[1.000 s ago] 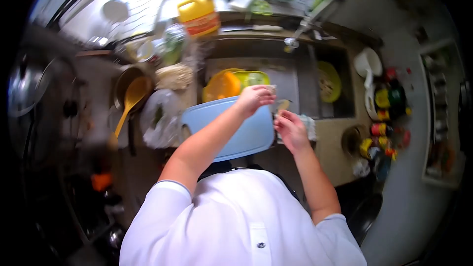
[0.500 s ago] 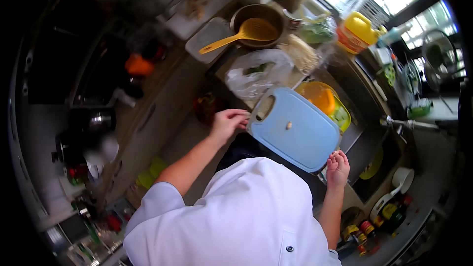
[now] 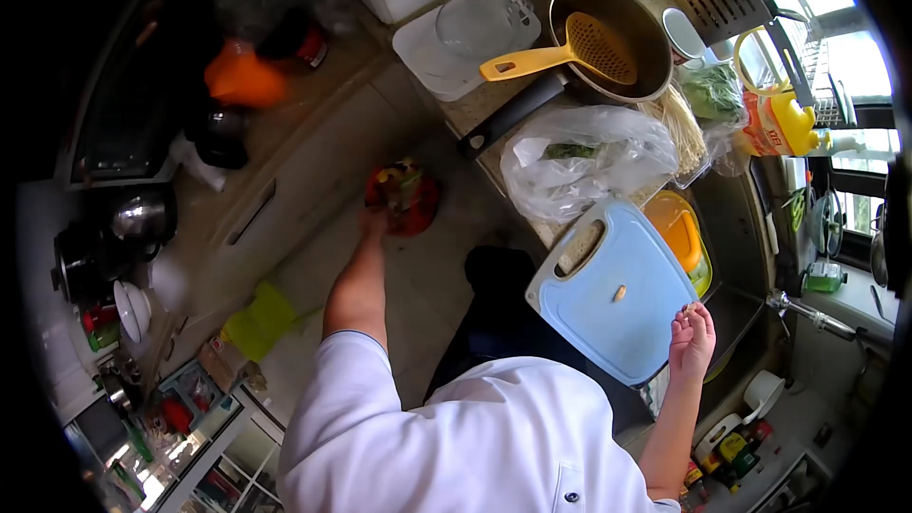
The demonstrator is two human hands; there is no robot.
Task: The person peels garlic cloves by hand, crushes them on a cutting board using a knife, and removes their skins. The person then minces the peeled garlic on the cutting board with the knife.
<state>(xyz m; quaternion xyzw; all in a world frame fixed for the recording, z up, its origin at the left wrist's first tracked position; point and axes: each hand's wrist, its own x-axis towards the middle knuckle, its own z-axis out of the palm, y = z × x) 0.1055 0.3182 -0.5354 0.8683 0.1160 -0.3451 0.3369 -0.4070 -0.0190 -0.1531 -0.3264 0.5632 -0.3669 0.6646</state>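
My right hand [image 3: 692,344] is closed in a pinch at the right edge of a blue cutting board [image 3: 655,271], with a small pale clove-like piece [image 3: 690,310] between its fingertips. Another small beige clove-like piece [image 3: 619,294] lies on the board. Low down on the left, my left hand [image 3: 376,219] reaches to a red bin [image 3: 423,214] on the floor. Food scraps [image 3: 399,180] show inside the bin. The left fingers are dim and partly hidden at its rim.
A pot [image 3: 651,24] with a yellow slotted spoon [image 3: 598,47] stands on the counter behind the board. A plastic bag [image 3: 541,171] of greens lies before it. Beside the board is an orange container [image 3: 679,236], near the sink faucet [image 3: 807,313]. A green stool-like object [image 3: 256,323] is left.
My left hand has left the board's handle side and moved down and left to the red bin. My right hand stays by the board's right edge, still pinching. The view has shifted.
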